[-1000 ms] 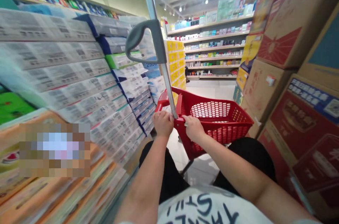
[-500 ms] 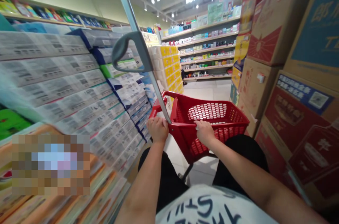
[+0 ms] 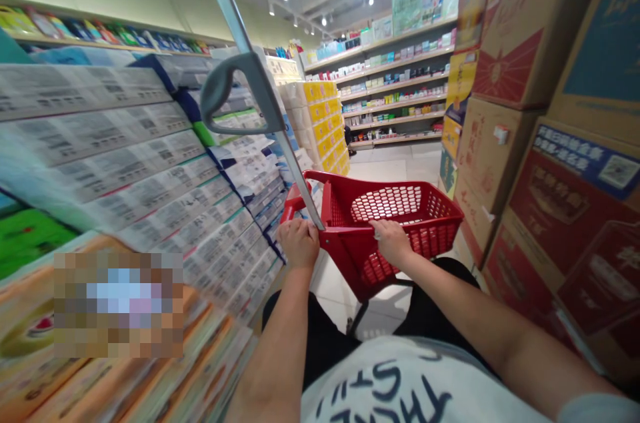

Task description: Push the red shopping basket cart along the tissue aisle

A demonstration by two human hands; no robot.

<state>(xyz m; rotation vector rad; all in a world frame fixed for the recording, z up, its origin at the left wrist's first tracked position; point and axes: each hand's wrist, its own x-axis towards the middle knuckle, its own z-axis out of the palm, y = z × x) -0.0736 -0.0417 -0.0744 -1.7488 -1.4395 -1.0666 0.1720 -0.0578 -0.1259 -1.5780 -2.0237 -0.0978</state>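
Observation:
A red plastic shopping cart (image 3: 345,263) with a perforated basket stands in front of me, turned to the right. My left hand (image 3: 299,242) is wrapped round its red handlebar, close to the foot of a metal pole (image 3: 295,160). The pole rises from the cart, leans to the left and carries a grey loop grip (image 3: 267,96). My right hand (image 3: 393,242) has its fingers closed over the near top rim of the basket. No goods show in the visible part of the basket.
Stacked tissue packs (image 3: 100,136) line the left side, with orange packs (image 3: 200,356) nearest me. Yellow-and-white packs (image 3: 323,123) stand ahead. Cardboard cartons (image 3: 505,150) are piled close on the right. Shelves of small goods (image 3: 400,86) cross the far end beyond the pale floor (image 3: 400,170).
The view has shifted slightly forward along the aisle. Both hands keep their hold on the cart, and the basket sits a little further left in the picture.

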